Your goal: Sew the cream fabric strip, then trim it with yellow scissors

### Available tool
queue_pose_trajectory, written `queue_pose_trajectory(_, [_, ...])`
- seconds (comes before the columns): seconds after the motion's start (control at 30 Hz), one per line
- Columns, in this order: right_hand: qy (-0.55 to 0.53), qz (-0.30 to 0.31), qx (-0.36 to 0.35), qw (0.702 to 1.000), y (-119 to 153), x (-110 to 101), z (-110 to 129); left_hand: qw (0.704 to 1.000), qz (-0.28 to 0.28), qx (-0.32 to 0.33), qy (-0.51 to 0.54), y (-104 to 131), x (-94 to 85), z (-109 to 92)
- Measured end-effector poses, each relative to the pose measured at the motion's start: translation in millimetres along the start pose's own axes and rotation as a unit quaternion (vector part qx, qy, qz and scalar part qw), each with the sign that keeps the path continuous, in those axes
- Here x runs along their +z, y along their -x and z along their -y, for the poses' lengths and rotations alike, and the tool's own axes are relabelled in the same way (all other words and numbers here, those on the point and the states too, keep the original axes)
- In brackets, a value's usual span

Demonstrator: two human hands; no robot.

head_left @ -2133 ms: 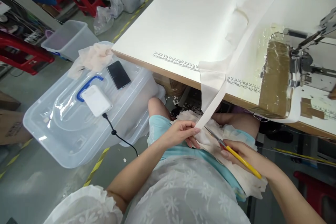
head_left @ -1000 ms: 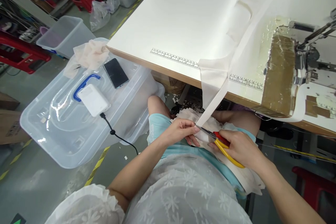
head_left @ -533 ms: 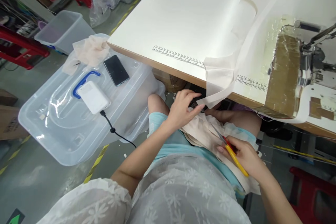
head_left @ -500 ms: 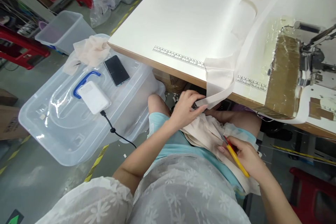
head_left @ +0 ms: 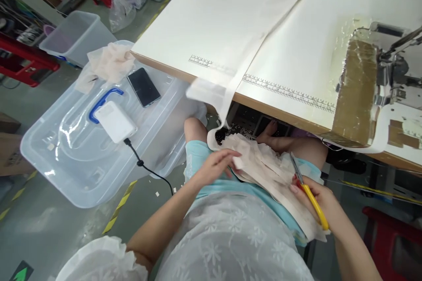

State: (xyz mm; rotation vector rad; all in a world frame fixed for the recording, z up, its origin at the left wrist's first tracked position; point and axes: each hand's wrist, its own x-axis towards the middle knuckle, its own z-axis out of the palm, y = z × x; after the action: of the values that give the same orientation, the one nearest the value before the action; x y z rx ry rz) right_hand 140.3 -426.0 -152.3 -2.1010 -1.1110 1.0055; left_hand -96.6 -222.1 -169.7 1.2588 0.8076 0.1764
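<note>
A bunch of cream fabric pieces (head_left: 263,162) lies across my lap. My left hand (head_left: 219,167) is at the left end of this bunch, its fingers apart and touching or just over the cloth. Scissors with yellow and red handles (head_left: 313,202) are in my right hand (head_left: 318,195), blades pointing up and away above the fabric. A long pale fabric strip (head_left: 244,63) runs over the white table and hangs off its front edge, its lower end curling down near my left knee.
A sewing machine (head_left: 392,66) stands on the white table (head_left: 198,17) at the right. To the left, a lidded plastic box (head_left: 75,140) carries a phone (head_left: 144,88), a white power bank (head_left: 116,121) with a cable, and thin cloth (head_left: 110,62). Red stools stand around.
My left hand has let go of the pale strip and moved down and left to the lap fabric. The strip has shifted left across the table. The scissors have moved slightly right.
</note>
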Motion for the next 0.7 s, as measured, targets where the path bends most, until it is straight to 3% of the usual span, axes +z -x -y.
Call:
queue_pose_trajectory(0.07, [-0.013, 0.035, 0.006, 0.999, -4.4, 3.7, 7.9, 0.991, 0.123, 0.017, 0.043, 4.7, 20.9, -17.4])
queue_pose_trajectory(0.1, [-0.019, 0.057, 0.004, 0.998, -6.5, 4.3, 12.4, 0.991, 0.130, 0.029, 0.025, 4.6, 28.5, -25.0])
queue_pose_trajectory(0.17, [-0.026, 0.098, -0.002, 0.995, -10.1, 3.2, 20.8, 0.992, 0.069, 0.078, -0.077, 1.6, 36.4, -35.8])
queue_pose_trajectory(0.27, [-0.039, 0.144, -0.009, 0.989, -14.6, -1.6, 30.1, 0.956, -0.033, 0.180, -0.229, -4.2, 35.8, -41.9])
queue_pose_trajectory(0.33, [-0.044, 0.165, -0.021, 0.985, -18.3, -4.2, 33.2, 0.944, -0.043, 0.210, -0.250, -6.6, 32.8, -42.2])
queue_pose_trajectory(0.4, [-0.040, 0.188, -0.040, 0.981, -23.1, -5.2, 34.4, 0.958, -0.019, 0.192, -0.212, -8.0, 30.6, -41.5])
queue_pose_trajectory(0.5, [-0.025, 0.223, -0.065, 0.972, -31.8, -4.5, 35.1, 0.991, 0.061, 0.083, -0.089, -9.6, 29.7, -40.2])
queue_pose_trajectory(0.6, [-0.021, 0.256, -0.077, 0.963, -39.0, -3.8, 38.1, 0.993, 0.117, -0.015, 0.021, -11.8, 29.6, -40.2])
queue_pose_trajectory(0.7, [-0.033, 0.280, -0.073, 0.957, -43.1, -4.3, 43.7, 0.988, 0.126, -0.051, 0.067, -14.0, 28.7, -41.6])
